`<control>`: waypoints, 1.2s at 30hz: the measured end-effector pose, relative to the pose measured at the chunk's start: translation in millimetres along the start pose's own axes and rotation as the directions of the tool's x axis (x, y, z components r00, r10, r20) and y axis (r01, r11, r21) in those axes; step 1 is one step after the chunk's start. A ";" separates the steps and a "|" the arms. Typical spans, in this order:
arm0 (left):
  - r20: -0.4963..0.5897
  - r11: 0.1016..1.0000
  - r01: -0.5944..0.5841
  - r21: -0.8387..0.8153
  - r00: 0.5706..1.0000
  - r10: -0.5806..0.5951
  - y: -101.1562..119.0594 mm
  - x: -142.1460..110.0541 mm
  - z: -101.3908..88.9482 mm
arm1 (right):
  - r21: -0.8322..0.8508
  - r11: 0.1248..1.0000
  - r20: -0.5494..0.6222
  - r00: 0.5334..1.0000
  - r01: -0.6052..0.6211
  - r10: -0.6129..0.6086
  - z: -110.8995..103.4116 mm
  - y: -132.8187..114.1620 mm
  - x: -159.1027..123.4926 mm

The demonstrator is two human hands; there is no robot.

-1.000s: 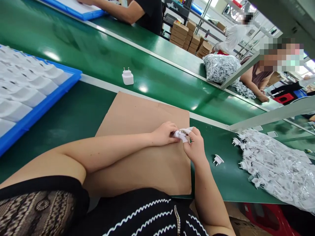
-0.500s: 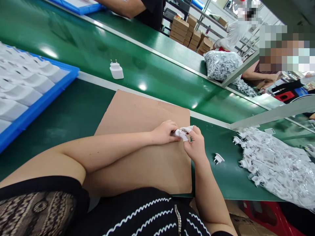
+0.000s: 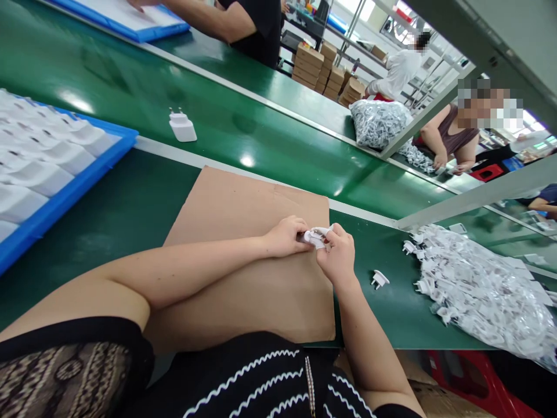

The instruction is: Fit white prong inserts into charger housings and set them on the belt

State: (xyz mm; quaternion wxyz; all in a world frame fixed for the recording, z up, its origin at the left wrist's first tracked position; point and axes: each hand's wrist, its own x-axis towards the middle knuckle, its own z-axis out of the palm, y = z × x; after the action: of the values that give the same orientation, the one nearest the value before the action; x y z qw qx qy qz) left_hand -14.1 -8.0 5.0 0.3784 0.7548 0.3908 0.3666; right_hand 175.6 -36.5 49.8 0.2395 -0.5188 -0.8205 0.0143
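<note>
My left hand (image 3: 287, 237) is closed on a small white plug piece (image 3: 314, 237), mostly covered by the fingers. From the other side, my right hand (image 3: 338, 252) grips the same piece, its thumb and forefinger wrapped in white covers. Both hands meet over the right edge of a brown cardboard sheet (image 3: 243, 203). Exactly which parts are in each hand cannot be made out. To the right of my right hand, a loose white plug head (image 3: 380, 279) lies on the green tabletop.
A white charger (image 3: 183, 126) with two pins sits on the green belt (image 3: 226, 125). At left is a blue-rimmed tray (image 3: 87, 168) of white pieces. A clear bag of plug heads (image 3: 483, 284) lies right, below a metal beam (image 3: 470, 197). Co-workers sit across the belt.
The charger on the belt has shifted left. Both my hands stay together on the plug piece, with the right fingers slightly turned. The view has moved a little.
</note>
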 end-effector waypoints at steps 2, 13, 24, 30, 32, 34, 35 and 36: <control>-0.010 1.000 0.012 0.012 1.000 -0.012 -0.9 0.1 1.4 | 0.025 0.999 -0.014 1.000 -0.027 0.028 3.2 1.2 -1.5; -0.277 0.959 -0.235 0.161 0.922 0.272 2.4 -11.5 1.9 | 0.548 0.835 -0.134 0.990 0.041 0.039 14.7 -2.4 -1.5; -0.298 0.873 -0.275 0.402 0.862 0.409 0.1 -14.9 -3.5 | 0.592 0.798 -0.199 0.980 0.110 0.013 11.6 -8.4 -8.2; -0.295 0.880 -0.268 0.391 0.870 0.396 0.7 -17.4 -3.7 | 0.693 0.709 -0.219 0.975 0.129 0.037 11.5 -10.9 -7.8; -0.286 0.892 -0.246 0.380 0.885 0.366 3.5 -18.6 -4.4 | 0.710 0.696 -0.210 0.975 0.105 0.067 10.0 -12.5 -7.8; -0.276 0.893 -0.268 0.361 0.884 0.377 8.7 -19.7 -6.4 | 0.728 0.681 -0.199 0.975 0.077 0.103 7.6 -14.8 -7.5; -0.270 0.891 -0.299 0.342 0.877 0.398 12.2 -20.3 -8.0 | 0.739 0.670 -0.195 0.973 0.066 0.120 6.0 -16.3 -7.2; -0.262 0.887 -0.343 0.310 0.866 0.427 16.1 -20.8 -9.8 | 0.750 0.659 -0.194 0.972 0.058 0.135 4.3 -18.0 -7.0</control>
State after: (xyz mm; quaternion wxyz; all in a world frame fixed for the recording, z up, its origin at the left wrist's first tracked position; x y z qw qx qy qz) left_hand -26.2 -29.8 17.9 0.1285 0.7893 0.3311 0.5008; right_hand 161.0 -49.9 48.2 0.5261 -0.3892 -0.6961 0.2954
